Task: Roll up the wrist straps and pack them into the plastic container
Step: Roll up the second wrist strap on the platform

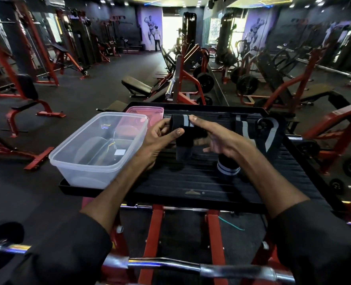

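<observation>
Wrist straps point(241, 125) are all outside the plastic container point(77, 173), which stands at the left edge of the black worktop point(191, 182) and looks empty apart from a small label on its floor. Its pink lid point(147, 112) lies off, just behind it. Right of the container, the left hand point(160, 134) holds a half-rolled strap point(182, 124) above the worktop, its grip pinching the coil between thumb and fingers, with a tail of black webbing hanging below. The right hand point(217, 138) has its grip spread: the forefinger lies straight on top of the coil and the other fingers are relaxed and hold nothing. Near that hand a finished roll point(228, 168) stands on end on the worktop. Far right lie loose straps point(269, 130), one or perhaps two, since the dark webbing blurs together there. By my judgement one roll is done, one is under way, and the rest of the rolling and all the packing are left.
</observation>
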`<state>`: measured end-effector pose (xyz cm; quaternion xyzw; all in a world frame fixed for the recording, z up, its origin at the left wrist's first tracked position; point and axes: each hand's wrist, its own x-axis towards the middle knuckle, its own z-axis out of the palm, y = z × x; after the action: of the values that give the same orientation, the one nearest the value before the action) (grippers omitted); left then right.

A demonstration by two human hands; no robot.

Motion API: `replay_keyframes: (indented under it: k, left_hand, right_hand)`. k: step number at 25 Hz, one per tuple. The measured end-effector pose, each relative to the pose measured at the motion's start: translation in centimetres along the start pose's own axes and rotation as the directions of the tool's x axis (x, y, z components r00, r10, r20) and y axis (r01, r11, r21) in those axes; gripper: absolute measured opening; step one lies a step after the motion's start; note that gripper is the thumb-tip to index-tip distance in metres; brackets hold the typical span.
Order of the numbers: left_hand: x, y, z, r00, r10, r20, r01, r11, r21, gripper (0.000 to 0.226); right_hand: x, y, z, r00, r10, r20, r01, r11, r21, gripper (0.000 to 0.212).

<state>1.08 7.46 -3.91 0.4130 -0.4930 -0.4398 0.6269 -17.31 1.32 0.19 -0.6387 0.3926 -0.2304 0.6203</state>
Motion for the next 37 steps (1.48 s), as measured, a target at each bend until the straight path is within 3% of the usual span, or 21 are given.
replay_keyframes:
  k: [3,8,11,14,16,18,20,23,26,29,31,34,37]
  left_hand:
    - [0.4,0.4,-0.8,0.999,0.017,0.045,-0.019,0.999,0.044,0.036]
    - [0.4,0.9,-1.2,0.97,-0.206,0.127,0.189,0.972,0.137,0.042]
    - [0.4,0.6,-1.0,0.954,-0.255,0.157,0.242,0.966,0.096,0.038]
    - [0.5,0.3,-0.1,0.981,-0.185,0.064,0.184,0.983,0.012,0.036]
    - [0.6,0.0,0.4,0.993,-0.118,0.001,0.118,0.993,-0.02,0.032]
    - [0.7,-0.2,0.2,0.996,-0.087,-0.01,0.087,0.995,-0.04,0.031]
    - [0.9,-0.4,-0.3,0.998,-0.064,0.011,0.064,0.997,-0.051,0.039]
    - [1.0,-0.4,-0.3,1.0,-0.019,0.005,0.019,0.998,-0.056,0.049]
    - [0.8,-0.7,0.1,1.0,0.022,-0.005,-0.022,0.996,-0.082,0.047]
    - [0.7,-0.9,-0.2,1.0,-0.003,0.004,0.004,0.997,-0.083,0.044]
    - [0.6,-1.2,-0.5,1.0,0.006,0.03,-0.007,0.998,0.058,0.053]
    - [0.6,-1.8,-0.6,0.988,0.127,0.089,-0.152,0.91,0.387,0.062]
    - [0.4,-2.2,-0.7,0.982,0.168,0.081,-0.186,0.894,0.407,0.061]
  right_hand:
    - [0.2,0.3,-0.2,0.998,-0.064,0.0,0.063,0.995,0.08,0.051]
    - [0.9,1.1,-0.4,0.967,-0.198,-0.161,0.219,0.968,0.125,0.033]
    - [0.5,1.2,-0.2,0.943,-0.266,-0.202,0.28,0.959,0.048,0.048]
    - [0.6,1.2,0.2,0.912,-0.347,-0.221,0.35,0.936,-0.025,0.059]
    - [0.6,0.7,0.1,0.933,-0.313,-0.175,0.332,0.939,0.087,0.058]
    - [0.5,0.1,-0.3,0.978,-0.195,-0.073,0.208,0.929,0.306,0.052]
    - [0.8,0.1,-1.0,0.992,-0.125,-0.016,0.123,0.93,0.347,0.053]
    - [1.1,0.6,-0.8,0.996,-0.089,0.018,0.085,0.982,0.167,0.047]
    - [1.5,1.4,-0.5,0.997,-0.062,0.036,0.056,0.989,0.134,0.051]
    - [1.2,1.4,-0.5,0.987,-0.158,-0.016,0.157,0.986,-0.055,0.058]
    - [1.4,1.5,-0.6,0.97,-0.24,-0.033,0.223,0.937,-0.268,0.062]
    - [1.8,2.1,-0.4,0.977,-0.214,0.004,0.185,0.837,-0.515,0.07]
    - [1.7,2.2,-0.7,0.976,-0.218,-0.005,0.19,0.861,-0.471,0.069]
